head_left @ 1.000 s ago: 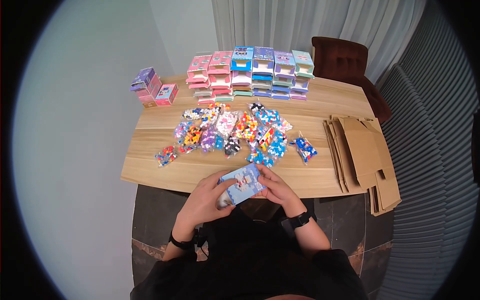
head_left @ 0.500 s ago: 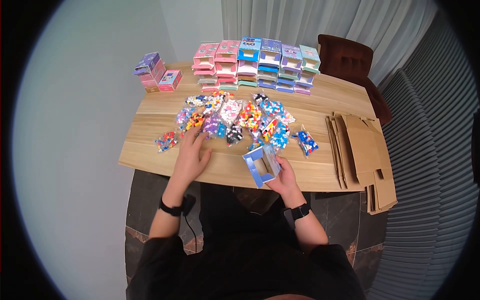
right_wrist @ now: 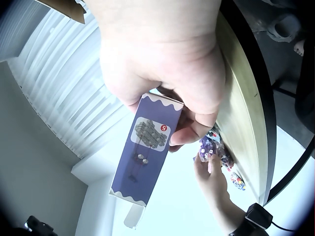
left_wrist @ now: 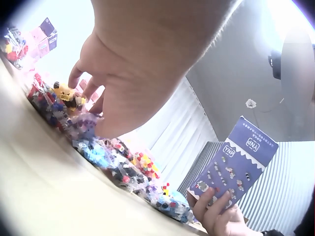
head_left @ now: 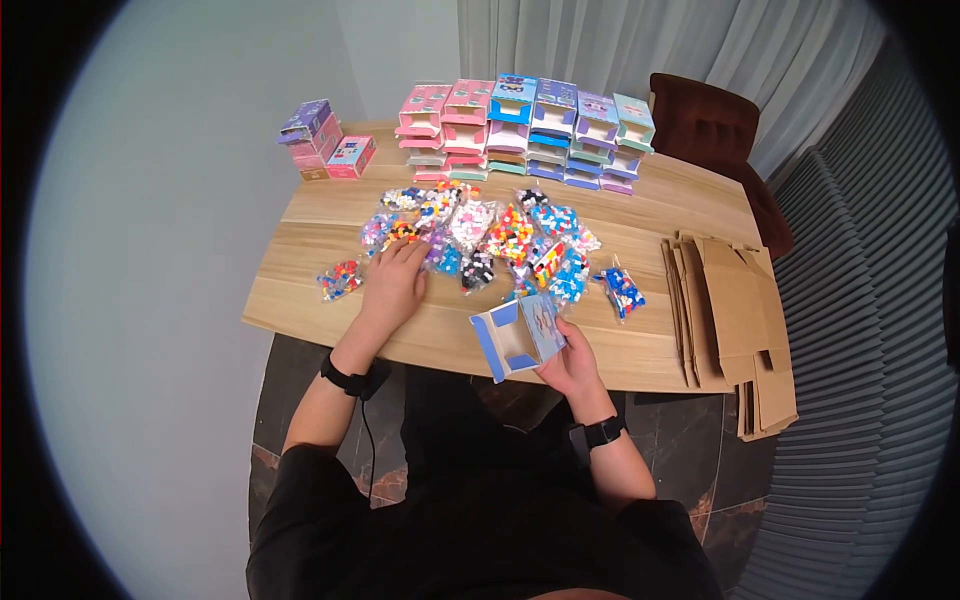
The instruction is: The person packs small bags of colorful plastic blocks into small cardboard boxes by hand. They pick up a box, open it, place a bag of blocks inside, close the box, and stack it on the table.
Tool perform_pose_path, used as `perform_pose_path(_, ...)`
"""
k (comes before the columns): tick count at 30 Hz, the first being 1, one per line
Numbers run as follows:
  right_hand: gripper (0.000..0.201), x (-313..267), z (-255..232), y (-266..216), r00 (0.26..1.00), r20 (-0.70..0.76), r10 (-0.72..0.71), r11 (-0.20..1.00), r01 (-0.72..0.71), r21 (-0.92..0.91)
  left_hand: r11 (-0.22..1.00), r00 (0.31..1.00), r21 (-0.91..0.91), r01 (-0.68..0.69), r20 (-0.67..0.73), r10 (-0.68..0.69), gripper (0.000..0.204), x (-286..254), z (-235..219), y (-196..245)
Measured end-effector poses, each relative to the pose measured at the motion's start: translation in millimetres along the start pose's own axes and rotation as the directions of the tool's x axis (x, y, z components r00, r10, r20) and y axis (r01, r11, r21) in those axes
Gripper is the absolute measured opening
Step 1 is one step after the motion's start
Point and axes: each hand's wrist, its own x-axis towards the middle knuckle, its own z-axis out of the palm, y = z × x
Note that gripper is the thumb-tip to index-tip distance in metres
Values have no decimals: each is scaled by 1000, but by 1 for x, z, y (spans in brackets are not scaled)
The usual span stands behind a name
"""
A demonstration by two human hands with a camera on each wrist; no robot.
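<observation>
My right hand (head_left: 574, 362) grips a blue-purple box (head_left: 519, 335) over the table's front edge; its end flap hangs open to the left and the inside looks empty. The right wrist view shows the printed side of the box (right_wrist: 147, 147) under the right hand (right_wrist: 167, 83). My left hand (head_left: 396, 285) lies over the left part of the pile of bead bags, its fingers on or just above a purple bag (head_left: 436, 250) and an orange-black bag (head_left: 401, 233). In the left wrist view the fingers of the left hand (left_wrist: 123, 78) reach down beside the purple bag (left_wrist: 83, 124).
Opened boxes (head_left: 509, 135) stand stacked along the back of the table (head_left: 300, 290), with more boxes (head_left: 312, 140) at the back left. Flattened cardboard (head_left: 740, 310) lies at the right. Single bags lie left (head_left: 340, 280) and right (head_left: 622, 292) of the pile. A chair (head_left: 705, 125) stands behind.
The left hand has left the box and moved forward to the bags, its fingers now more bent. The box has turned in the right hand, its opening now facing left.
</observation>
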Motion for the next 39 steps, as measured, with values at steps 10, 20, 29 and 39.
perform_pose_path(10,45,-1,2,2,998,23,-51,994,53,-92,907,966,-381,177,-109,-234,26,-3,-21,0)
perform_pose_path(20,48,0,14,3,995,39,-87,975,93,-201,417,850,-875,246,-11,-527,25,-9,-60,6)
perform_pose_path(29,54,0,3,6,995,75,-70,958,88,-274,353,896,-928,120,-52,-441,25,-32,-68,58)
perform_pose_path(39,58,-2,6,5,993,51,-103,957,113,-266,214,844,-953,214,70,-532,23,-44,-66,76)
